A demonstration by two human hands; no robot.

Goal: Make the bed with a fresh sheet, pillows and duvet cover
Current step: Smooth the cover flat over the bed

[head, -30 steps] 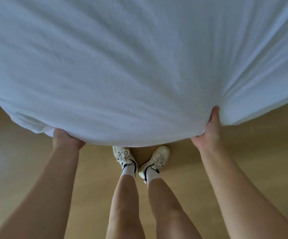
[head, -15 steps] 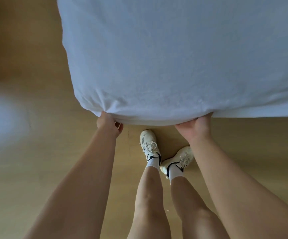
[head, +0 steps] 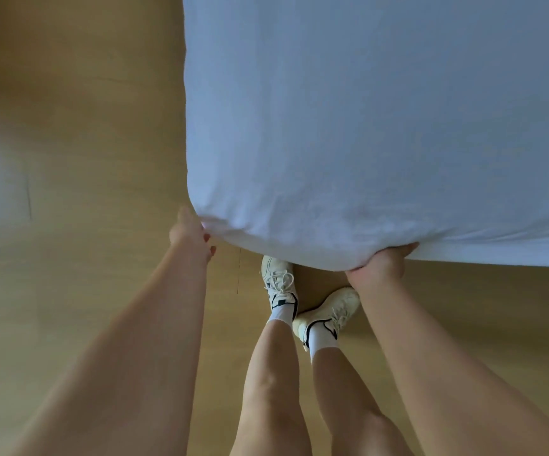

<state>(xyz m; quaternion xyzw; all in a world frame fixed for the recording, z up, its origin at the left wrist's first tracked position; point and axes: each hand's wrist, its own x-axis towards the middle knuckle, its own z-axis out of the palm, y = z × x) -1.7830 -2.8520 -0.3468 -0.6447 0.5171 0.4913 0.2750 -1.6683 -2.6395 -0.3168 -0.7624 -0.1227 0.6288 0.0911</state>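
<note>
A white sheet [head: 365, 126] covers the mattress, whose near left corner lies just ahead of me. My left hand [head: 190, 232] is at that corner, thumb up along the side and fingers curled under the sheet's edge. Further right, my right hand [head: 380, 263] grips the sheet's lower edge on the near side, its fingers tucked beneath the fabric. The cloth bunches into small folds between the two hands. No pillows or duvet cover are in view.
Light wooden floor [head: 69, 192] runs along the left of the bed and under me. My feet in white trainers [head: 278, 281] stand close to the bed's near side, between my arms.
The view has swung so the bed's left corner and side now show. Both hands have worked along the sheet's edge to that corner, and the long tension folds have gone.
</note>
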